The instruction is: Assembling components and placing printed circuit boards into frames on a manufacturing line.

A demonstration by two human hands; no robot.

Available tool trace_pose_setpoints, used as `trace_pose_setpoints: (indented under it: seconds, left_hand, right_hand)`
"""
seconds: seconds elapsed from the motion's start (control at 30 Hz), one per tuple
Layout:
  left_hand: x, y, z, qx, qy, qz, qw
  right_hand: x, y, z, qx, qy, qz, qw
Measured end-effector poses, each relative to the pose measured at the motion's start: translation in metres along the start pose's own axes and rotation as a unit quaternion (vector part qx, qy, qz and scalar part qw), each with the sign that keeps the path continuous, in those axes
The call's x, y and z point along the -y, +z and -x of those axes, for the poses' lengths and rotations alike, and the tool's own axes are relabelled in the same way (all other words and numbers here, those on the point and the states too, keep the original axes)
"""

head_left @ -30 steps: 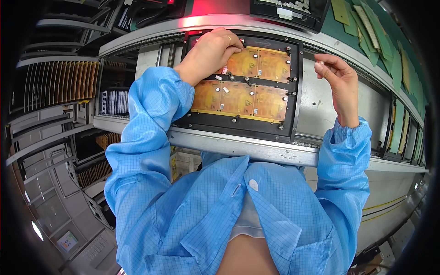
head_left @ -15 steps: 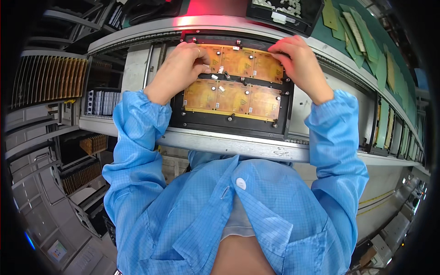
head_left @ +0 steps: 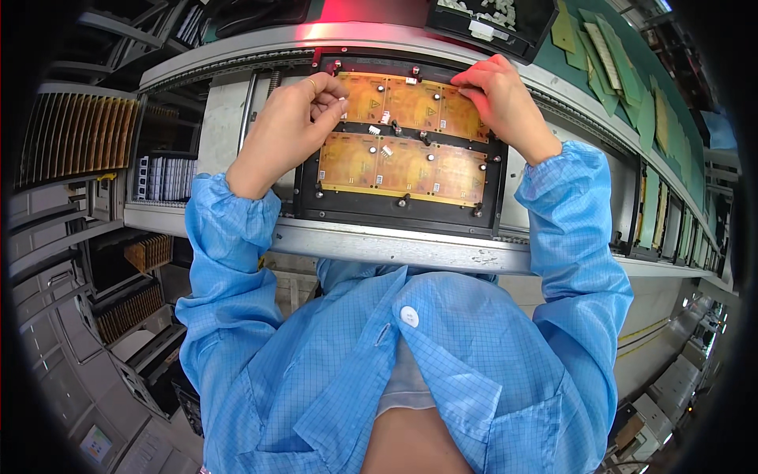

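Note:
Two rows of amber circuit boards lie in a black carrier frame. At the left end of the upper row, my left hand is closed, with a small white connector showing at its fingertips. My right hand hovers over the upper right board, thumb and fingers pinched together; what they hold, if anything, is hidden. Loose white connectors lie about the boards, one on the lower row and another on the bar between rows. A further white connector sits at the upper edge.
The carrier rests between the metal rails of a conveyor. Beyond the far rail stands a black bin of white parts, with green board strips to its right. A rack of upright boards is at the left.
My left hand has drawn back to the left, away from the middle of the boards. The right hand has shifted slightly left over the upper right board.

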State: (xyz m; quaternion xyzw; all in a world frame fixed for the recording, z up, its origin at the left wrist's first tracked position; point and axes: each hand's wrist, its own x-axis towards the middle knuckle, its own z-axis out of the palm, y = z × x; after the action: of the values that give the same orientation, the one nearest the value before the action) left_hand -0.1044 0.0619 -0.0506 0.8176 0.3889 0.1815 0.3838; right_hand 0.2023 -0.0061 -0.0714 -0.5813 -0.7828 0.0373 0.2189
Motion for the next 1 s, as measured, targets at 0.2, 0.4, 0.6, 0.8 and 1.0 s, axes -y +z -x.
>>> trace_pose_setpoints:
  seconds: [0.2, 0.4, 0.6, 0.8, 1.0]
  left_hand:
    - [0.001, 0.004, 0.011, -0.007, 0.044, 0.089, 0.995]
    - [-0.005, 0.005, 0.023, -0.002, 0.040, 0.054, 0.998]
    - [-0.013, 0.015, 0.026, -0.044, 0.072, 0.023, 0.996]
    - [-0.019, 0.032, 0.031, -0.071, 0.115, 0.001, 0.991]
    - [-0.030, 0.047, 0.017, -0.074, 0.231, -0.086, 0.966]
  right_hand:
    - [0.002, -0.004, -0.001, 0.021, 0.040, -0.035, 0.998]
    - [0.018, -0.002, -0.001, -0.068, -0.034, 0.098, 0.992]
    - [0.077, 0.023, -0.021, 0.027, -0.091, -0.069, 0.993]
    - [0.089, 0.035, -0.028, 0.122, -0.036, -0.027, 0.992]
    - [0.063, 0.006, -0.025, 0.000, 0.034, -0.178, 0.984]
